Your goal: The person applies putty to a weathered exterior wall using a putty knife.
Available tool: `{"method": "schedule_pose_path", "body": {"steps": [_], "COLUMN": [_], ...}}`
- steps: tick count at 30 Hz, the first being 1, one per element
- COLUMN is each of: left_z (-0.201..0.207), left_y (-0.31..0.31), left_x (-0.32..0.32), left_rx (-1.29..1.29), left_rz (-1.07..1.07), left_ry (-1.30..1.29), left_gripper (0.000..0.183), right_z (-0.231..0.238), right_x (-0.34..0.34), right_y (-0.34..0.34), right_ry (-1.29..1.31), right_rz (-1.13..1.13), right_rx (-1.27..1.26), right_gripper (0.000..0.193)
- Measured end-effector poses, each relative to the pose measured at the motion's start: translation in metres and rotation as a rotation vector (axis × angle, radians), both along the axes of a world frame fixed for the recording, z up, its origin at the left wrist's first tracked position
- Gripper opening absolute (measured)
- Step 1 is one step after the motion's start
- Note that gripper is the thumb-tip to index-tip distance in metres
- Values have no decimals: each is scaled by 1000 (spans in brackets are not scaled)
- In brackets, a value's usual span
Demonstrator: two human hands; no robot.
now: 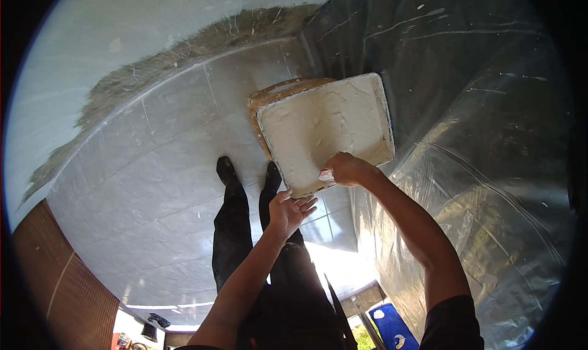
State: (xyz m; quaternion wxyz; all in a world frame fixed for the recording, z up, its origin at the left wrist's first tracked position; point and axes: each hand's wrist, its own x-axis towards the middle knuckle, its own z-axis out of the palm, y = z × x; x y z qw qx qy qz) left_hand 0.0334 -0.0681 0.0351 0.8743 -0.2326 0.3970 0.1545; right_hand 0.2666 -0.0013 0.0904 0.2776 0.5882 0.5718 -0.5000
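A rectangular tub (390,120) full of creamy off-white wet plaster (318,117) stands in front of me. My right hand (348,169) is over the tub's near right part, its fingers closed round a small pale, plaster-smeared object (326,176). Most of that object is hidden by the hand, so its kind does not show. At the tub's near edge, my left hand (290,214) is open, palm turned up and fingers spread. Whitish smears mark its fingertips, and it holds nothing.
Under the tub, a brown plaster-spotted container (257,108) juts out at the left and back. Grey floor tiles (165,148) extend leftward to a pale wall with a rough grey lower band (147,71). Clear plastic sheeting (471,148) hangs along the right. My shoes (226,169) are left of the tub.
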Motion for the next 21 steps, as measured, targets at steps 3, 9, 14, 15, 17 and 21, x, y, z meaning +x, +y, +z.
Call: {"method": "schedule_pose_path", "body": {"steps": [3,9,14,15,17,21], "left_z": [-3,8,32,38,50,94], "left_y": [-3,5,20,23,34,81], "left_x": [-1,-6,-23,-29,-41,-60], "left_rx": [-17,56,28,99,192,502], "left_rz": [5,-145,-386,-442,-473,-526], "left_ry": [-3,81,246,259,278,308], "left_gripper": [75,85,100,103,96,82], "right_z": [7,10,26,34,47,102], "right_x": [-1,10,38,41,41,-2], "right_y": [6,-3,-44,-54,-75,-84], "right_ry": [40,178,464,472,745,977], "right_rz": [-61,-231,-916,-919,-1439,-1710], "right_rx": [-37,-95,-49,-18,-78,145], "right_gripper": [33,37,42,42,45,43]}}
